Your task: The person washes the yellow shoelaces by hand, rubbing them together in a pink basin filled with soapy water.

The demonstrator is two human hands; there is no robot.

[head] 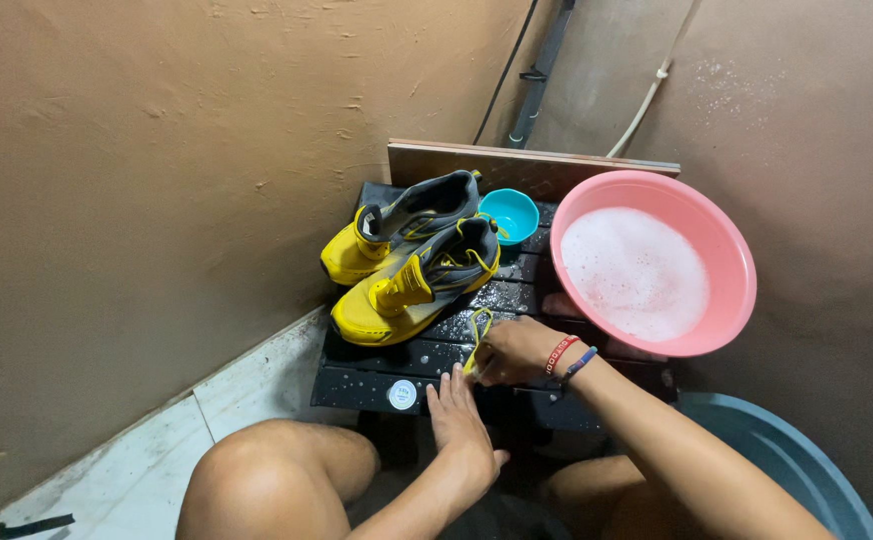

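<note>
Two yellow and grey sneakers [412, 262] lie side by side on a wet black plastic stool [372, 378]. A yellow shoelace [478, 335] trails across the stool in front of them. My right hand [517, 350], with bands on the wrist, is closed on that lace. My left hand [462, 425] lies flat on the stool's near edge with its fingertips pressing the lace's lower end.
A pink basin [732, 250] full of soapy foam stands on the stool's right side. A small blue bowl [510, 213] sits behind the shoes, with a wooden board [517, 165] against the brown wall. A blue tub [807, 470] is at lower right. My bare knees are below.
</note>
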